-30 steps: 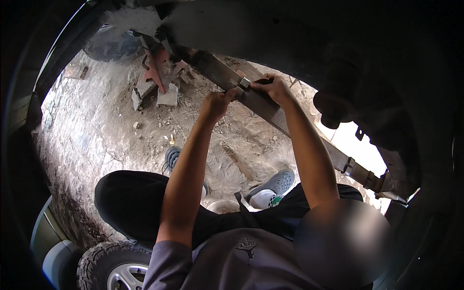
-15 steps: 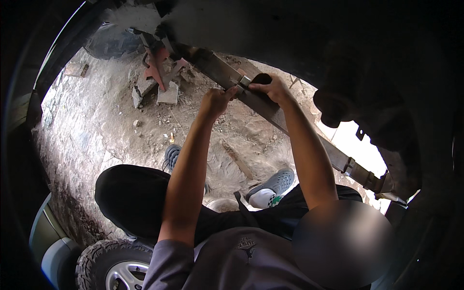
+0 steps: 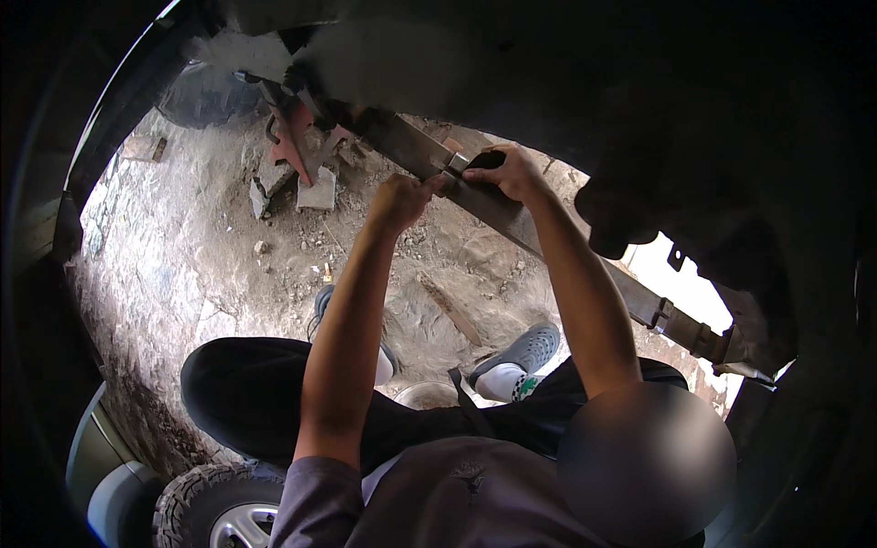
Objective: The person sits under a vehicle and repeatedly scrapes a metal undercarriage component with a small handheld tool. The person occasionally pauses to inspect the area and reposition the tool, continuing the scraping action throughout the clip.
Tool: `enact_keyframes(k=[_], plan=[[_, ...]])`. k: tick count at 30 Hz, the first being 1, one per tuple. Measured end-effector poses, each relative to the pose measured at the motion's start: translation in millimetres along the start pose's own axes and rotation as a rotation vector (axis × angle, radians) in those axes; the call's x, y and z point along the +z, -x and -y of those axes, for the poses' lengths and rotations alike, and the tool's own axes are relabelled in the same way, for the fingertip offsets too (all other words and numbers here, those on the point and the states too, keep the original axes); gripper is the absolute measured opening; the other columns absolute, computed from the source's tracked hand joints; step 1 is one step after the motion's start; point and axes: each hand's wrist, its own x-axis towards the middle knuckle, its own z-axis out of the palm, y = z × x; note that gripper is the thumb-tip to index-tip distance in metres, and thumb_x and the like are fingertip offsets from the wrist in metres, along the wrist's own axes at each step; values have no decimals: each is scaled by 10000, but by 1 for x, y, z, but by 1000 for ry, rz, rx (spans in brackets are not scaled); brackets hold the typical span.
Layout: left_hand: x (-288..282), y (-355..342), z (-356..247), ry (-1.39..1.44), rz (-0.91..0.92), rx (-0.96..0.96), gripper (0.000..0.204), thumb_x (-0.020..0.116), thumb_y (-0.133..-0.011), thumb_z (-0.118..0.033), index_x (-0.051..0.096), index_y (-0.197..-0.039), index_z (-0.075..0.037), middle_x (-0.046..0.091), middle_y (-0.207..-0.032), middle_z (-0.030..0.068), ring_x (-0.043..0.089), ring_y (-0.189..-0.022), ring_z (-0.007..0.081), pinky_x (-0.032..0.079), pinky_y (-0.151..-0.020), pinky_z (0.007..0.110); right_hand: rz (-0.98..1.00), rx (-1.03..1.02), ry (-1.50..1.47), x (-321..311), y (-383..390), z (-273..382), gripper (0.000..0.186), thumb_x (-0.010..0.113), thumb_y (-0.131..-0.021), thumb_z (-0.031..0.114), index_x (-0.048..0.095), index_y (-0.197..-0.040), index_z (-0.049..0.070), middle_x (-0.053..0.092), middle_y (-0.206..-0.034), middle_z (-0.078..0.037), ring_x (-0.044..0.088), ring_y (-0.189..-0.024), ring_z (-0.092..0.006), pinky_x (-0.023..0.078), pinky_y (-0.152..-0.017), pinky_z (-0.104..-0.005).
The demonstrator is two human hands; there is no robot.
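Note:
A long flat leaf spring (image 3: 411, 144) runs slantwise under the vehicle, from upper left to lower right. A shiny metal clip (image 3: 456, 163) sits around it. My left hand (image 3: 399, 201) is closed, thumb and finger pinching at the clip's near edge. On the clip's other side, my right hand (image 3: 513, 175) is closed on the spring, its thumb pointing at the clip and its fingers curled over the far edge. A dark curved shape between that thumb and fingers is too shaded to tell. Both fingertips are partly hidden.
A red stand (image 3: 290, 151) and broken concrete blocks (image 3: 317, 190) are at the far left. Dark vehicle underbody (image 3: 548, 82) hangs close above and to the right. A wheel with a chunky tyre (image 3: 187, 507) is at lower left. A flat strip (image 3: 449, 309) lies between my feet.
Both hands stay at the clip, with only slight shifts of fingers and wrists. My left knee sits a little lower in the picture, and the view has shifted slightly.

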Motion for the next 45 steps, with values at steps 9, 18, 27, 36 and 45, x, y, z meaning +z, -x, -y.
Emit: enact_keyframes(k=[9, 18, 27, 36, 45], plan=[[-6, 12, -10, -30, 81, -106, 633, 719, -913, -667, 837, -871, -47, 689, -651, 156, 695, -635, 244, 532, -675, 420, -41, 575, 282, -40, 55, -12, 921, 987, -654, 521, 683, -1360, 15, 702, -1337, -170, 677, -1224, -274, 525, -1065, -383], [0, 11, -23, 61, 49, -38, 677, 726, -921, -645, 757, -705, -3, 705, -687, 213, 738, -688, 334, 555, -707, 471, 24, 116, -49, -7, 0, 7, 1164, 1013, -557, 578, 578, -1509, 69, 650, -1431, -227, 621, -1339, -308, 480, -1141, -400], [-5, 10, -13, -65, 80, -137, 668, 730, -892, -679, 820, -815, -22, 707, -659, 148, 704, -652, 220, 533, -676, 405, -20, 497, 63, -23, 36, 25, 1208, 968, -585, 662, 534, -1551, 79, 610, -1476, -243, 570, -1398, -359, 439, -1187, -435], [10, 16, -2, 68, -75, -143, 616, 733, -926, -609, 803, -781, -14, 719, -679, 136, 721, -707, 257, 541, -720, 432, -20, 641, 176, -6, 10, 74, 1205, 935, -609, 699, 520, -1563, 90, 496, -1581, -231, 477, -1471, -392, 407, -1216, -468], [22, 35, -9, 51, -200, -84, 655, 613, -975, -639, 782, -814, -27, 728, -780, 223, 729, -779, 423, 542, -725, 497, -109, 541, 92, 17, 19, 52, 1251, 951, -588, 694, 508, -1560, 44, 455, -1599, -261, 465, -1478, -398, 381, -1234, -453]])
